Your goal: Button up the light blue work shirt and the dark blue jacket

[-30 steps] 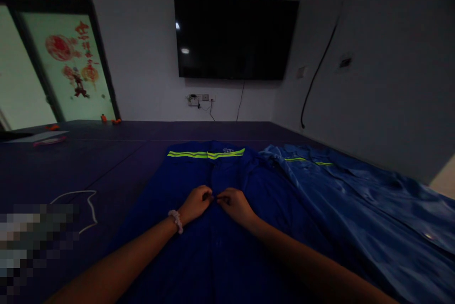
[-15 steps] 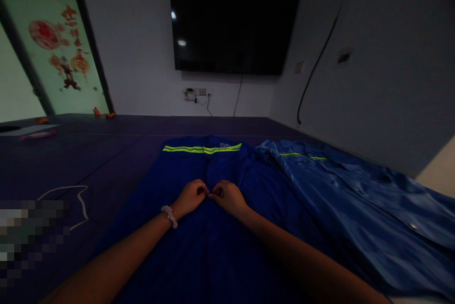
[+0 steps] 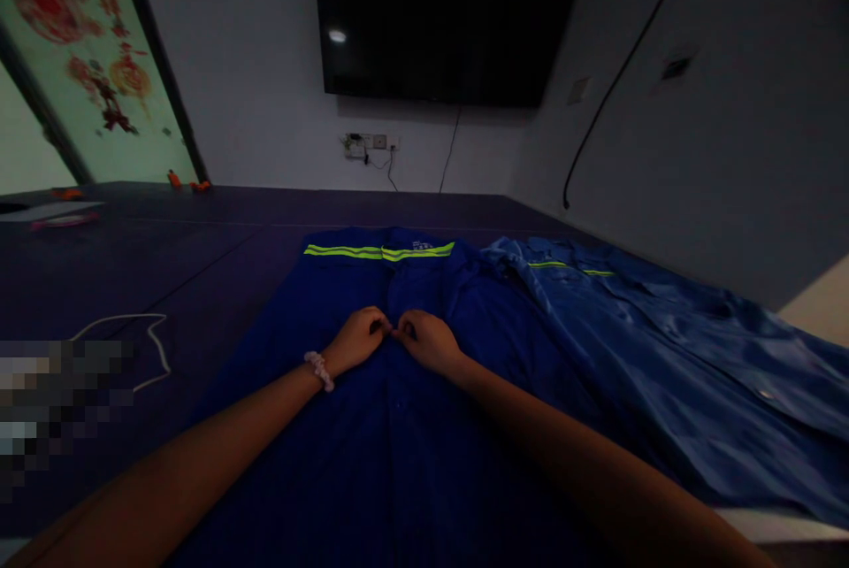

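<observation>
A dark blue work jacket with a yellow-green reflective stripe across its chest lies spread out in front of me. At its centre front, my left hand pinches the jacket's placket, a pale scrunchie round its wrist. My right hand pinches the same placket from the other side, the fingertips of both hands nearly meeting. What exactly lies between the fingertips is too small and dark to make out. Below the hands a button shows on the front seam.
To the right lies a lighter blue garment with similar stripes, touching the jacket. A white cable curls at the left beside a blurred-out object. A television hangs on the far wall above the dark purple surface.
The view has tilted down slightly, so everything sits higher in the picture. Both hands keep their pinch at the same part of the jacket front.
</observation>
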Demonstrator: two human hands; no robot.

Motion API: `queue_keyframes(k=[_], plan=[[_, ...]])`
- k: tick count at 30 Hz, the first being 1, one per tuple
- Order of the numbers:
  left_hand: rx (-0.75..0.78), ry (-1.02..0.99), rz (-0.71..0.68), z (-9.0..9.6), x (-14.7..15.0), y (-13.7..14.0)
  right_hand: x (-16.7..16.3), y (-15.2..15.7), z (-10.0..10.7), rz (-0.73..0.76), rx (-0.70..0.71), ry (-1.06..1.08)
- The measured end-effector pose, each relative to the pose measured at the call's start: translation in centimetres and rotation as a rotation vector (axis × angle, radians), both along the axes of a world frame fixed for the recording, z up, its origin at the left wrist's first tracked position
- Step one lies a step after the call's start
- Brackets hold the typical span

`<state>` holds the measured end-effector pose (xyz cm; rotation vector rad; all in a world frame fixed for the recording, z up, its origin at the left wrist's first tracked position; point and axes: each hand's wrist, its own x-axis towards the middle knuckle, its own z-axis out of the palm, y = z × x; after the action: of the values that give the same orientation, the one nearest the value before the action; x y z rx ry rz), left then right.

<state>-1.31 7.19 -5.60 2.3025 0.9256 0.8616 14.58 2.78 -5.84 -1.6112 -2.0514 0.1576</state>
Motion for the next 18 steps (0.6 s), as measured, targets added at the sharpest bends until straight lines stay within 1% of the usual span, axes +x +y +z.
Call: queue_keyframes(k=[6, 11, 18], plan=[[0.033, -0.011, 0.014, 0.06, 0.0, -0.25, 0.15, -0.05, -0.01, 0.021, 0.002, 0.073], [0.042, -0.004, 0.02, 0.01, 0.01, -0.17, 0.23, 0.24, -0.53, 0.015, 0.047, 0.083], [0.033, -0.077, -0.009, 0.04, -0.05, -0.33, 0.49, 0.51, -0.7, -0.009, 0.035, 0.12]])
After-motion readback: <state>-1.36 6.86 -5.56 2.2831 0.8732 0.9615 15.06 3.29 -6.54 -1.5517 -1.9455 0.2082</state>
